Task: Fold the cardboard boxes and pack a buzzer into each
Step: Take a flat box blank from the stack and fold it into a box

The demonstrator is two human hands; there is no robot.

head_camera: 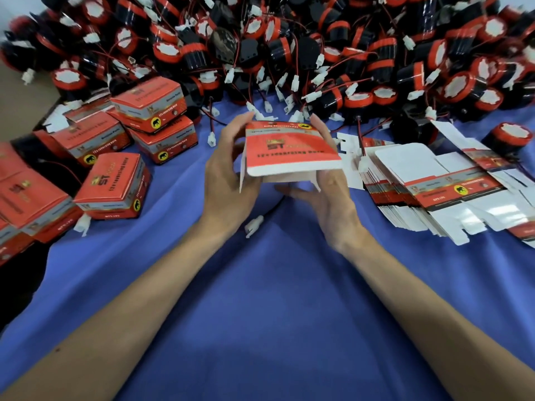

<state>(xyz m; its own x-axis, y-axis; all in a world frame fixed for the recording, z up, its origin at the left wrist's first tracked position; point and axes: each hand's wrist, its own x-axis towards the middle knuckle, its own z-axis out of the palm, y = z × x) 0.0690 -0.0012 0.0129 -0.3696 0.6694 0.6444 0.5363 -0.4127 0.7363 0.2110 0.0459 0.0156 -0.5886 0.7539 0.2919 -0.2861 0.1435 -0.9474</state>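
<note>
While both hands, left hand and right hand, gripped half-folded box above cloth, packed boxes sat left; flat stack and buzzer heap remained.

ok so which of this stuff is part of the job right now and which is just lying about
Job in hand:
- half-folded box, held by the left hand and right hand
- pile of buzzers
- stack of flat boxes

Lying about:
- closed boxes, already folded shut
- white connector on the blue cloth
</note>
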